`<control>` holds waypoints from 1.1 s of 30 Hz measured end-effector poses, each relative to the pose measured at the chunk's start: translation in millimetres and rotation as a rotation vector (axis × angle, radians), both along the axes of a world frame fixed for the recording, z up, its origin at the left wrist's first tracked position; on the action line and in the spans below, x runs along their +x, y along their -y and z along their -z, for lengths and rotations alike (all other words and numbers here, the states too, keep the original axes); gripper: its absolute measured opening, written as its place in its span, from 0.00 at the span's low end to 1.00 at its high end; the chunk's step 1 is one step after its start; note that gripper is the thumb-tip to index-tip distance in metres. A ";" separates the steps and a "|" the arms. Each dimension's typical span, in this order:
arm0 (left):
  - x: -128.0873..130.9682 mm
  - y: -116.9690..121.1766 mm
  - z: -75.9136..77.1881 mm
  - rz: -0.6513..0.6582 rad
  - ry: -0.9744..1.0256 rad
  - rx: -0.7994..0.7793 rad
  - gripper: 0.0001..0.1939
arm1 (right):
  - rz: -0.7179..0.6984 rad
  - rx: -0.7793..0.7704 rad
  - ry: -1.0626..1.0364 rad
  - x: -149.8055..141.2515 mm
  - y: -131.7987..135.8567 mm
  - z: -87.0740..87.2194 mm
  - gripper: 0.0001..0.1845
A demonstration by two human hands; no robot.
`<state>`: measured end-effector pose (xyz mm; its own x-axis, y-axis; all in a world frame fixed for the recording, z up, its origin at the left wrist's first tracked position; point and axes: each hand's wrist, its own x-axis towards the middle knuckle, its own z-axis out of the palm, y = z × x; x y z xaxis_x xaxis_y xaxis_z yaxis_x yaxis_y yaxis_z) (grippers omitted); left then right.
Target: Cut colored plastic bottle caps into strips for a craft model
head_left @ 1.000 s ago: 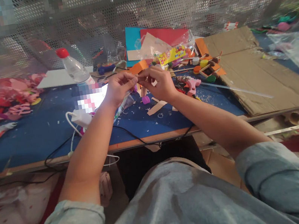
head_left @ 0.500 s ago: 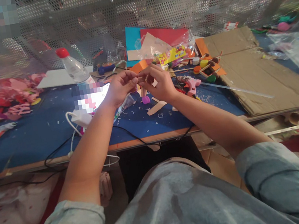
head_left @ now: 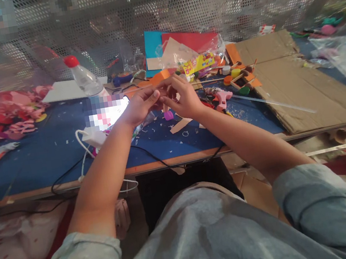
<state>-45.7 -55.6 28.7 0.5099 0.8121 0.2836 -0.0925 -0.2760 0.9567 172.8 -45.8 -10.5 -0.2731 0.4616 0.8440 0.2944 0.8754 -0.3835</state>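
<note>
My left hand (head_left: 141, 105) and my right hand (head_left: 184, 96) meet over the blue tabletop, fingertips together in a pinch. Whatever they hold between them is small and hidden by the fingers. Just below the fingertips lies a purple piece (head_left: 168, 115), with a beige strip (head_left: 180, 125) nearer me. An orange piece (head_left: 160, 77) shows right behind the hands. To the left of my left hand is a lit phone screen (head_left: 111, 113), partly blurred out. Beyond my right hand rests a pink glue gun (head_left: 222, 98).
A red-capped bottle (head_left: 86, 78) stands behind the phone, with a white plug and cable (head_left: 93, 137) in front. Pink cutouts (head_left: 1, 114) pile up at far left. A cardboard sheet (head_left: 311, 84) covers the right side. Coloured sheets (head_left: 191, 38) lie at the back. Black cord crosses the front edge.
My fingers have shifted slightly against each other, the left fingers turning in behind the right ones. Both arms stay in nearly the same place, and the things on the table have not moved.
</note>
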 end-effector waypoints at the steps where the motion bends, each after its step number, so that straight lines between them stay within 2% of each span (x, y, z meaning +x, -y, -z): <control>1: -0.3 -0.1 0.0 0.000 0.000 0.007 0.32 | -0.006 0.003 0.002 0.0 0.2 -0.1 0.26; 7: -0.6 -2.2 1.1 -0.028 -0.011 0.039 0.32 | -0.023 0.016 0.005 0.0 0.7 -0.7 0.24; 17: 0.8 -1.2 -0.1 -0.053 0.024 -0.019 0.34 | -0.038 0.037 0.050 2.0 3.0 -4.0 0.19; 20: 0.0 -1.5 -0.6 -0.032 0.003 0.018 0.33 | -0.045 0.027 0.043 2.0 2.4 -3.1 0.17; 24: -0.3 -1.3 -0.9 -0.022 -0.035 0.076 0.29 | -0.048 0.021 0.028 1.0 1.2 -1.1 0.18; 33: -0.4 -2.7 1.8 -0.124 -0.010 -0.018 0.33 | -0.055 0.008 0.024 -0.1 2.8 -3.4 0.22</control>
<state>-46.1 -52.9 26.8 0.4080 0.8740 0.2640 -0.0494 -0.2676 0.9623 172.6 -48.6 -7.1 -0.3184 0.4389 0.8402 0.2549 0.8934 -0.3701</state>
